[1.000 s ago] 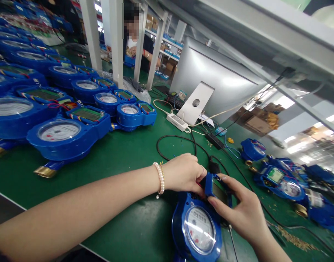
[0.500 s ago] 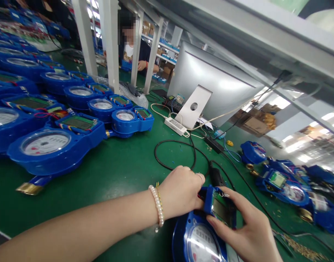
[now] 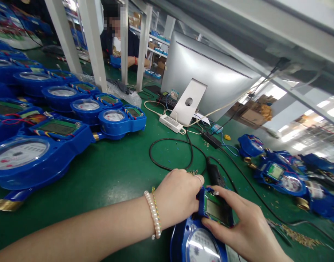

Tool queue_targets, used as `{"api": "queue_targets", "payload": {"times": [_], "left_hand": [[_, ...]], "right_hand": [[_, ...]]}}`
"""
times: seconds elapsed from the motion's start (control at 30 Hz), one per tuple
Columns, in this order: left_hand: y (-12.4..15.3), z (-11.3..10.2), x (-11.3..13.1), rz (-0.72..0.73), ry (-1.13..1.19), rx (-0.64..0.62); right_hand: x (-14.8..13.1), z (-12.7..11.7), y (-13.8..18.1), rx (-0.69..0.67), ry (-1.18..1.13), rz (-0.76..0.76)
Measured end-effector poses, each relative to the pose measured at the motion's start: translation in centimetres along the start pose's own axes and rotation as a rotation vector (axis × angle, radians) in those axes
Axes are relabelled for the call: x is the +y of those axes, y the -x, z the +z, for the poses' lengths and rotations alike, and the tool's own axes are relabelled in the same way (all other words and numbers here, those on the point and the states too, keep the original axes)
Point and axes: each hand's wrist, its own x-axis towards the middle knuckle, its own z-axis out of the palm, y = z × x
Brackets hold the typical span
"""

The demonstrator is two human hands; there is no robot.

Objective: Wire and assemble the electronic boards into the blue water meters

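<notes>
A blue water meter (image 3: 180, 242) with a round clear dial (image 3: 202, 247) is at the bottom centre, cut off by the frame edge. Its display board (image 3: 216, 209), a green circuit board with a grey screen, sits at the meter's upper end. My right hand (image 3: 246, 222) grips this end, thumb on the near side and fingers on the far side. Against the left wall of the display housing, my left hand (image 3: 180, 194) is closed with curled fingers. Its fingertips are hidden behind the housing, so any small part in them cannot be seen.
Several blue water meters (image 3: 65, 145) fill the left side; more meters (image 3: 281, 178) lie at right. A black cable (image 3: 153, 158) loops past a black-handled tool (image 3: 215, 174). Behind stand a monitor (image 3: 207, 72) and white posts (image 3: 91, 43). Small brass-coloured pieces (image 3: 300, 236) lie at lower right.
The view has shifted, so the meters at left appear farther left and lower. The display screen faces the camera a little more. Both hands keep nearly the same hold.
</notes>
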Motion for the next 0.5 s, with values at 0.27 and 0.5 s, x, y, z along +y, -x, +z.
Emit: {"api": "queue_targets", "payload": {"times": [0.27,0.5], "left_hand": [[-0.4,-1.7,-0.7,0.011,0.132,-0.134],[-1.2,-3.8,-1.0,0.029,0.259,-0.371]], "right_hand": [[0.0,0.1,-0.1,0.008,-0.02,0.01],[-0.2,-0.3,-0.3,-0.032,-0.064,0.047]]}}
